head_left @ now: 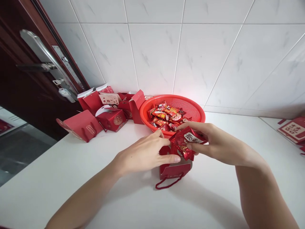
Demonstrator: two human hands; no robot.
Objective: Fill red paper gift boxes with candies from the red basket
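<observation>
A small red gift box (175, 171) with a twisted cord handle stands open on the white table, just in front of the basket. At its left side, my left hand (145, 151) grips it, thumb across the opening and fingers by the rear edge. My right hand (214, 143) pinches red candy packets (190, 139) over the box; the top one carries a white label with black writing. Behind them is a red plastic basket (190, 106) with several wrapped candies (165, 114) in it. The box's inside is mostly hidden by my hands and the packets.
Several red gift boxes (113, 119) crowd the back left of the white table (114, 197). Another red box (294, 130) lies at the right edge. A tiled wall (154, 54) runs behind, and a dark door with a metal handle (45, 54) stands at left.
</observation>
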